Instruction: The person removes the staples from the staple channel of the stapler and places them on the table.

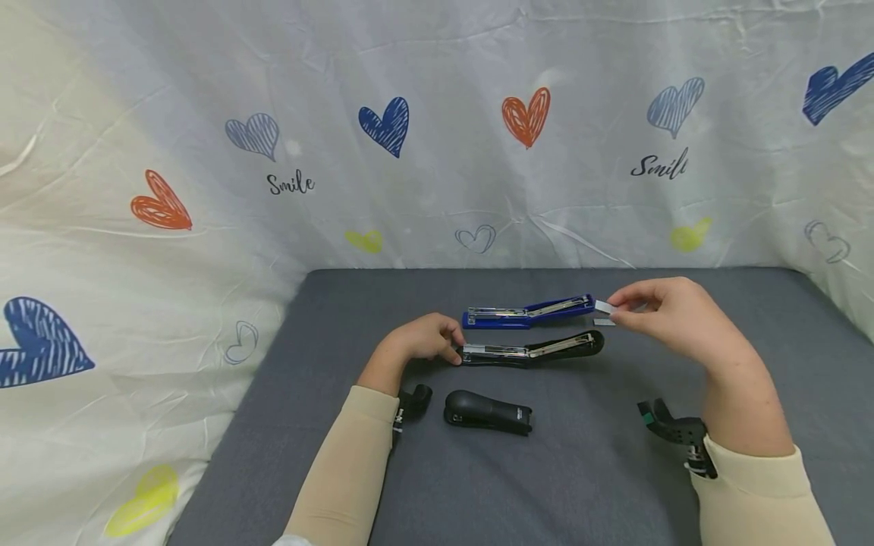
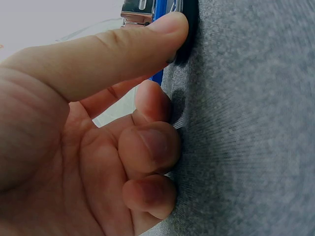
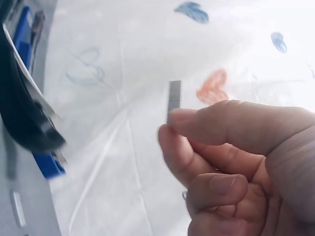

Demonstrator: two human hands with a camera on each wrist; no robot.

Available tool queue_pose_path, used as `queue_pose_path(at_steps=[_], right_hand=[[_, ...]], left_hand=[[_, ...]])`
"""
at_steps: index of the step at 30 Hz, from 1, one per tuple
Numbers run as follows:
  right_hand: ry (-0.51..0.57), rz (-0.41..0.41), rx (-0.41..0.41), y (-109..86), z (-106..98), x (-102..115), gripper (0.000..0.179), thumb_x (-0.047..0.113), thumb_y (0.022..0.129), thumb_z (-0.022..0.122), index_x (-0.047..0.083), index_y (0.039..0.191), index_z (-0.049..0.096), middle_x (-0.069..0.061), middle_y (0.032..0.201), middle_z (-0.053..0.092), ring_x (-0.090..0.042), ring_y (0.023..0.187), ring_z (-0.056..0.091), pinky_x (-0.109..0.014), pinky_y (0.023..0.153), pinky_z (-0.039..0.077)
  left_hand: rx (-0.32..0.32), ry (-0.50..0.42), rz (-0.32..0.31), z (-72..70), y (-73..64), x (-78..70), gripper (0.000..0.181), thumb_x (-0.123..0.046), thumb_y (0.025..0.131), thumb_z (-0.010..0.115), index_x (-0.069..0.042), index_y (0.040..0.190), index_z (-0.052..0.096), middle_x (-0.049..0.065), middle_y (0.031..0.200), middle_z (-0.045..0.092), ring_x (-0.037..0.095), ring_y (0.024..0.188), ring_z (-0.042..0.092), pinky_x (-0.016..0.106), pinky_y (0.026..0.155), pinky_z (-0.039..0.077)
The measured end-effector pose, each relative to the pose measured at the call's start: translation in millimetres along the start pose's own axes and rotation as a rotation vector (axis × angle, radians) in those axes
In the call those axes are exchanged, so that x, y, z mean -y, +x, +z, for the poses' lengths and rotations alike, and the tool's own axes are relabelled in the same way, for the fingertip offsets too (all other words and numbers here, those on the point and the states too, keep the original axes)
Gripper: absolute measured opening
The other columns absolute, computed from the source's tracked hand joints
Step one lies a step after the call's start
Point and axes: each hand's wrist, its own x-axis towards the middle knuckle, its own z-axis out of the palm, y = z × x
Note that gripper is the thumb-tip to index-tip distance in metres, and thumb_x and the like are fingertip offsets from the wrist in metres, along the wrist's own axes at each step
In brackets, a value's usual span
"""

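Observation:
An opened-out black stapler (image 1: 587, 345) lies on the table, its metal staple channel exposed. My left hand (image 1: 425, 338) pinches its left end; in the left wrist view the thumb (image 2: 170, 24) covers most of that end. Between thumb and forefinger, my right hand (image 1: 672, 315) holds a short strip of staples (image 3: 174, 94) in the air, just past the right end of an opened blue stapler (image 1: 501, 322). Another strip of staples (image 1: 604, 322) lies on the table below the held one.
Nearer to me, between the forearms, a closed black stapler (image 1: 488, 412) rests on the grey tabletop (image 1: 546, 485). A white curtain (image 1: 437, 182) printed with hearts hangs behind the table and along its left side. Both wrists carry black camera mounts.

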Motion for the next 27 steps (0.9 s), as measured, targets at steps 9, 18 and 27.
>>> queue_pose_path(at_steps=[9,18,27], right_hand=[[-0.028,0.039,0.112,4.6,-9.6,-27.4,0.03,0.031,0.096,0.074,0.007,0.114,0.075,0.0,0.102,0.074,-0.022,0.093,0.061,-0.038,0.075,0.046],[-0.005,0.062,0.217,18.2,1.3,-56.2,0.025,0.021,0.092,0.076,0.002,0.108,0.075,-0.009,0.107,0.073,-0.027,0.097,0.062,-0.048,0.082,0.049],[-0.013,0.057,0.35,29.7,25.0,-68.2,0.014,0.011,0.085,0.078,0.001,0.094,0.075,-0.004,0.093,0.069,-0.023,0.087,0.058,-0.046,0.078,0.049]], left_hand=[[0.0,-0.005,-0.006,0.0,0.1,1.4,0.021,-0.007,0.084,0.084,-0.011,0.101,0.073,-0.002,0.061,0.051,0.013,0.057,0.044,0.028,0.058,0.041],[0.003,-0.002,-0.007,0.1,0.8,2.0,0.022,-0.007,0.084,0.084,-0.011,0.102,0.072,-0.001,0.062,0.054,0.013,0.056,0.044,0.028,0.057,0.041],[0.0,-0.005,-0.004,1.0,2.5,2.7,0.022,-0.006,0.084,0.084,-0.01,0.102,0.072,-0.001,0.061,0.053,0.013,0.056,0.044,0.028,0.056,0.041]])
